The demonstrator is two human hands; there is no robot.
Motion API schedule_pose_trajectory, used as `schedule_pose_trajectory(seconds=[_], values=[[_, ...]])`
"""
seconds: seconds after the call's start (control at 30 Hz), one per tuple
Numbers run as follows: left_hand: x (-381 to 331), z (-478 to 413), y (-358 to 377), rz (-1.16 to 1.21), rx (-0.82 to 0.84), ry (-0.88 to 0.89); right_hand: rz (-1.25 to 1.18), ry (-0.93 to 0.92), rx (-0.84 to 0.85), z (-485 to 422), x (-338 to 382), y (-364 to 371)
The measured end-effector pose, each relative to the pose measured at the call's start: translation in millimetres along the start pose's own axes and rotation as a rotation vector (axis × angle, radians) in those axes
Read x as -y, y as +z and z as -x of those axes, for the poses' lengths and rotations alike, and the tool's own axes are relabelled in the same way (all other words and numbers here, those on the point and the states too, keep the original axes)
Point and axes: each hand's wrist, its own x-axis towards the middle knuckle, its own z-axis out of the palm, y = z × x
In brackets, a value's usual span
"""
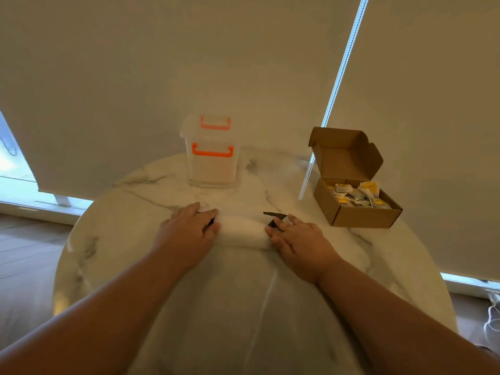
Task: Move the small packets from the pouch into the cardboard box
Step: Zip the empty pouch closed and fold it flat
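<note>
The pouch (242,230) lies on the tabletop (121,234) straight in front of the person. Its long axis runs left to right, with one hand at each end. The left hand (186,231) covers the left end, and its fingers curl down over a dark edge there, so that grip looks closed on the pouch. The right hand (300,239) meets the right end with fingers nearly straight. A dark flap stands up just beyond its fingertips (281,220), but I cannot tell whether that grip pinches the flap or only presses against it.

The box (365,216) sits to the right of the pouch and further from the person, near the tabletop's edge, with its lid tilted back. It is plainly nearer the right hand, so a carry from pouch to box would likely go rightward and away, and would fall to that hand. Packets (357,196) already lie heaped inside it. The pouch is white and opaque (it looks slack, perhaps rolled), so whether any packets remain in it is hidden.

The packets show white and yellow print, too small to read. No brand or writing is legible on the box, the pouch or the clear tub (212,163) with orange handles behind.
</note>
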Motion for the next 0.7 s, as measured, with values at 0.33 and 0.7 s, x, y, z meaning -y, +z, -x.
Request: schedule_pose_trajectory(seconds=[0.33,0.7], values=[[0,-7,0,-0.088,0.065,-0.027,0.034,0.016,0.055,-5,1,-2],[0,-11,3,-0.042,0.056,-0.028,-0.073,0.047,-0.047,-4,-1,-2]])
